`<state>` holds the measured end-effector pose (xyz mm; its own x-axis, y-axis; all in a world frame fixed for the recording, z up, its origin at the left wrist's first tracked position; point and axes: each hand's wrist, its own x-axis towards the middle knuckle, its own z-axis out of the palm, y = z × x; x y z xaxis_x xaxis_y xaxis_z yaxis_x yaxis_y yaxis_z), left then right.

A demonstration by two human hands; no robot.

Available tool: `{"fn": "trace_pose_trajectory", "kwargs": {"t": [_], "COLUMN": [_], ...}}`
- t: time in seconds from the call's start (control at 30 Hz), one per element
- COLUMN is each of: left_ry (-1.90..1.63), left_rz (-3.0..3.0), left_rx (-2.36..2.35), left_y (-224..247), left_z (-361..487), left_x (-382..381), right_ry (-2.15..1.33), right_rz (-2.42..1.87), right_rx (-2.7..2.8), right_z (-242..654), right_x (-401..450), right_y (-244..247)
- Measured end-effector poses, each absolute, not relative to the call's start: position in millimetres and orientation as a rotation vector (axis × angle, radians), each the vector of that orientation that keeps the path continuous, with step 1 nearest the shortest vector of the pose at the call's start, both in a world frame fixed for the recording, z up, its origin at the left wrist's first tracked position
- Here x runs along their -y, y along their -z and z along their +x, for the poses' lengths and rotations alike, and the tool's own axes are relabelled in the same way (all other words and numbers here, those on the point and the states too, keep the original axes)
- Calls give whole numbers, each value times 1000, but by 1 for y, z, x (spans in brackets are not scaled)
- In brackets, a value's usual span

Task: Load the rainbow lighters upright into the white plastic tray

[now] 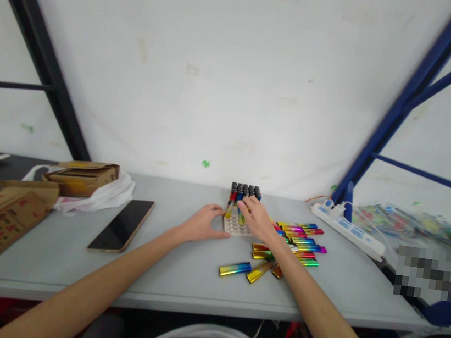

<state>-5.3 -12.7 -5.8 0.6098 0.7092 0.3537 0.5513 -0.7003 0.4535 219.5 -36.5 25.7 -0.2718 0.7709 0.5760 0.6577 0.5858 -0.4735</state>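
Note:
A pale tray with rows of round holes (233, 227) lies on the grey table. Dark-topped lighters (245, 190) stand upright in rows at its back. My left hand (205, 223) is at the tray's left edge, thumb and fingers spread apart and nothing between them. Over the tray, my right hand (256, 216) has its fingers closed round a yellowish lighter (241, 216). Another yellowish lighter (229, 209) stands at the tray's left side. Shiny multicoloured lighters (306, 246) lie in a loose pile to the right, partly behind my right forearm. A blue and yellow lighter (235, 269) lies nearer the front.
A large phone (122, 226) lies left of my left hand. Farther left are cardboard boxes (83, 178) and a white plastic bag (116, 194). At the right are a white power strip (348, 230), blue frame bars (394, 113) and blurred plastic packets (401, 222).

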Motion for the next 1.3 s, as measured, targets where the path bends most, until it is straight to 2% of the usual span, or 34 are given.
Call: {"fn": "trace_pose_trajectory", "kwargs": {"t": [0.23,0.43,0.6,1.03,1.2,1.3], "left_ry": [-771,-749,-758,-743,-741,-740], "left_rz": [2537,2547,2551,2563,2558,2562], "left_rx": [-1015,-1003,-988,-986,-996,-985], "left_y": [6,6,5,2,1,2], "left_z": [-4,-4,-4,-5,-5,-5], "left_x": [13,13,13,15,15,13], "right_ry": [-272,-96,-86,67,-26,-305], "right_rz": [-1228,-1164,-1161,-1410,-1429,-1288], "right_rx": [2096,2276,2339,2319,2284,2353], "right_z": [216,222,227,209,212,223], "right_x": [39,31,26,38,43,54], "right_y": [-23,-17,-12,-14,-25,-43]}}
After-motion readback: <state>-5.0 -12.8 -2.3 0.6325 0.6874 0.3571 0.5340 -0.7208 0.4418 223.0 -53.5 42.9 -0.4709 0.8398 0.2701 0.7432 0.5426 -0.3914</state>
